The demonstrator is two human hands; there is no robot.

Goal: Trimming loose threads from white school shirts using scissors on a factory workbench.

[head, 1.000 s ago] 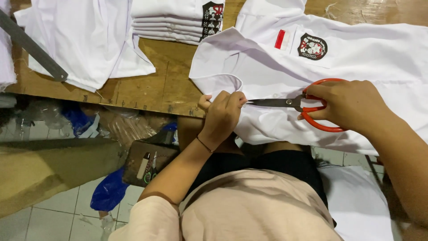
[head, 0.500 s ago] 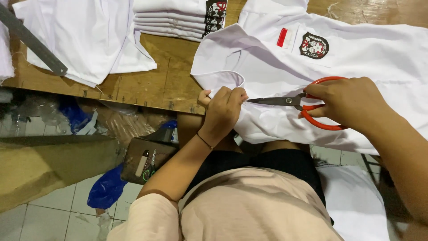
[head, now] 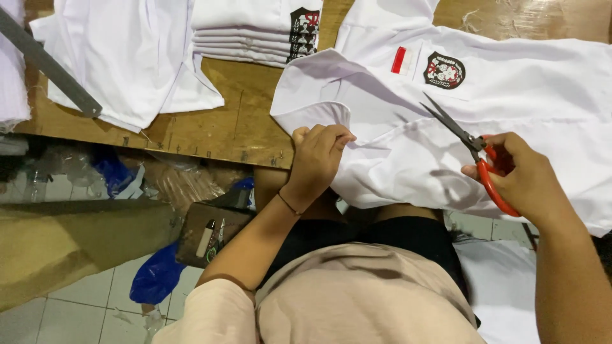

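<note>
The left hand (head: 317, 155) is pinching the hem of the white shirt (head: 510, 114) lying on the desk (head: 236, 121); the right hand (head: 519, 175) is clamped on red-handled scissors (head: 468, 143), blades parted and lifted off the cloth. Trimming seems underway; next cut is calling for lowering the blades precisely beside the pinching fingers.

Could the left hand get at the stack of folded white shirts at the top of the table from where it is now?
Probably yes. The left hand rests on the white shirt's hem, and only bare wooden table lies between it and the stack of folded shirts. The scissors are off to its right.
</note>
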